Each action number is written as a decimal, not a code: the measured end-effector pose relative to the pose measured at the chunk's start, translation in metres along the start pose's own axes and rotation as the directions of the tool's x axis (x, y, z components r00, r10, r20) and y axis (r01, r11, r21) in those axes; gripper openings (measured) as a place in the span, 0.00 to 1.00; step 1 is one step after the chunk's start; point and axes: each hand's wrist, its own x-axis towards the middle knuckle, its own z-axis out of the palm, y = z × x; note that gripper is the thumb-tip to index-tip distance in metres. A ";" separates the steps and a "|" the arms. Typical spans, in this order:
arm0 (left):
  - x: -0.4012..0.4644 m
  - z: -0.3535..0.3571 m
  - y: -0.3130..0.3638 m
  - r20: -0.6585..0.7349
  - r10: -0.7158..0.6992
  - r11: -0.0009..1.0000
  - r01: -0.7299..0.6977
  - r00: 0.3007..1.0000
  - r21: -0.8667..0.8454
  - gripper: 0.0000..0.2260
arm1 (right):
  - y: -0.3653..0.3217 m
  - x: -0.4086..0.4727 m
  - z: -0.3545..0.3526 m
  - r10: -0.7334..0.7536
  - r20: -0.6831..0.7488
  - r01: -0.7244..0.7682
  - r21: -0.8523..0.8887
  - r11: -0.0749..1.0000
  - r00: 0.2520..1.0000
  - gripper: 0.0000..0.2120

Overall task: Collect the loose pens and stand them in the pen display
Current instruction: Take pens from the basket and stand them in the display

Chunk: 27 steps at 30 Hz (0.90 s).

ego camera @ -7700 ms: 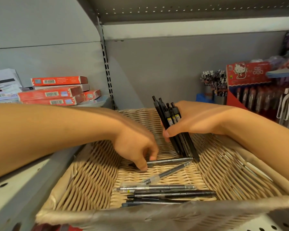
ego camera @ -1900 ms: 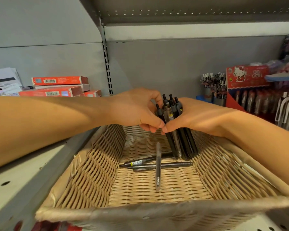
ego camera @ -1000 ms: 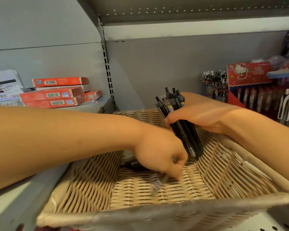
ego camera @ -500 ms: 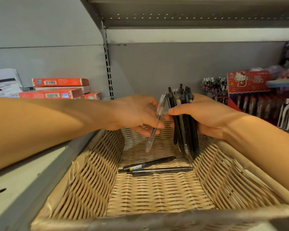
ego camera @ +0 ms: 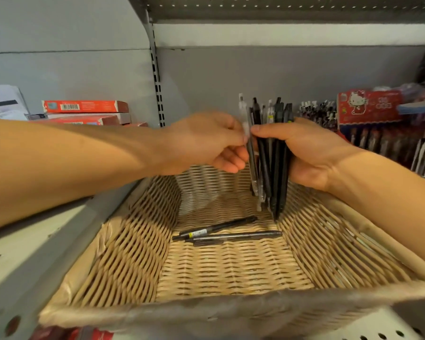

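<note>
**A:** Pens, loose ones: two black pens (ego camera: 227, 233) lie flat on the floor of the wicker basket (ego camera: 123, 244), touching, roughly crosswise, tips pointing left. Where's the rest?

**B:** In my right hand (ego camera: 304, 153). Fingers and thumb are wrapped round the bundle of pens (ego camera: 270, 153), held upright over the back of the basket, lower ends hanging free above the weave.

**A:** Left hand (ego camera: 206, 141)?

**B:** Pinching a clear-barrelled pen (ego camera: 243, 114) against the left edge of the bundle, thumb and forefinger on it about mid-barrel. It's blurred, so exact finger placement I can't tell.

**A:** Handling?

**B:** Light, stiff, smooth plastic, I'd say. Slippery against each other, so the bundle could fan out or drop one if my grip loosens. Not fragile. I hold around the middle so the ends stay even.

**A:** The two on the bottom?

**B:** Take each at mid-barrel with a fingertip pinch. They lie on ridged weave, so I'd expect to get a nail under easily. Together they may roll apart, so one at a time is safer.

**A:** Pen display?

**B:** Red pen display (ego camera: 368, 111) on the shelf to my right, well apart from the basket. A cup of pens (ego camera: 317, 111) stands just beside it. Which slot is free I can't see.
</note>
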 end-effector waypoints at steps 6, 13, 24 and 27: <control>0.004 -0.003 0.000 -0.025 -0.020 0.986 0.015 0.999 -0.167 0.06 | 0.000 -0.002 -0.003 0.077 0.067 -0.077 0.007 0.997 0.995 0.07; 0.014 -0.009 -0.012 0.063 -0.082 0.994 0.086 0.995 -0.068 0.04 | 0.004 0.000 -0.002 0.093 0.079 -0.082 -0.132 0.988 0.993 0.11; 0.001 0.006 -0.029 0.449 -0.584 0.341 -0.298 0.676 0.892 0.15 | 0.002 0.000 0.002 0.037 -0.064 -0.047 -0.159 0.986 0.997 0.02; 0.005 0.004 -0.030 0.452 -0.454 0.408 -0.272 0.768 0.872 0.12 | 0.002 -0.002 0.002 0.057 -0.040 -0.064 -0.201 0.978 0.998 0.03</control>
